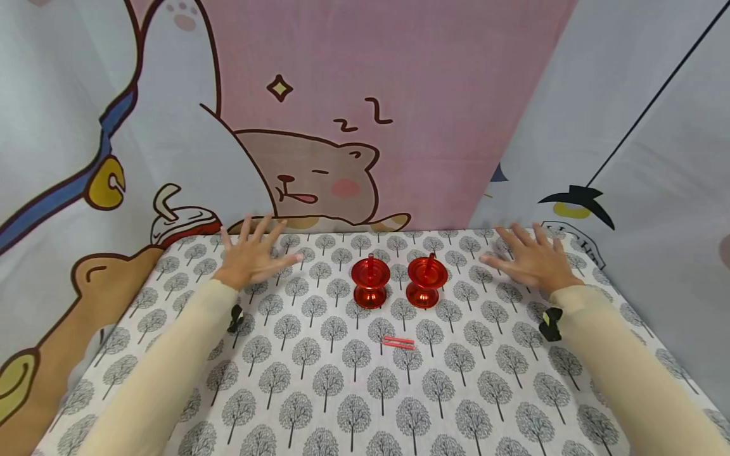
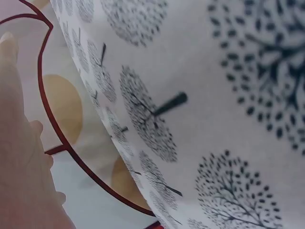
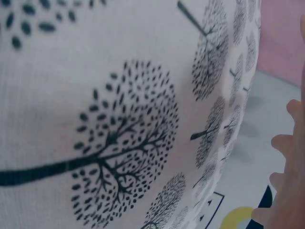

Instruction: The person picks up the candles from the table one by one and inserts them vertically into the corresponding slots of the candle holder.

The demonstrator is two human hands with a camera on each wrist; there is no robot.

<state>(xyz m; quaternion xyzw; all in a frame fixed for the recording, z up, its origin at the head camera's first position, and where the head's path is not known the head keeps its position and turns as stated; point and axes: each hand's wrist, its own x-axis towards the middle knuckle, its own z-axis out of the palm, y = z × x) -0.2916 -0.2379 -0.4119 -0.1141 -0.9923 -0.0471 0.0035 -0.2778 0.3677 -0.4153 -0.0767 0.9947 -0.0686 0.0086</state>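
Two shiny red candle holders (image 1: 370,282) (image 1: 425,283) stand upright side by side near the table's middle, each with a short red upright piece at its top. In front of them lie two thin red sticks (image 1: 398,342), nearly parallel. My left hand (image 1: 251,254), fingers spread, is over the far left of the table and holds nothing. Far to the right, my right hand (image 1: 533,258) is spread the same way, also holding nothing. Both hands are apart from the red things. The wrist views show only part of the left hand (image 2: 24,152) and right hand (image 3: 290,176) beside the cloth.
A white cloth (image 1: 353,415) printed with grey trees covers the table. Behind its far edge hangs a cartoon curtain (image 1: 456,114), which continues along the left and right sides. A dark band (image 1: 550,324) is on the right wrist.
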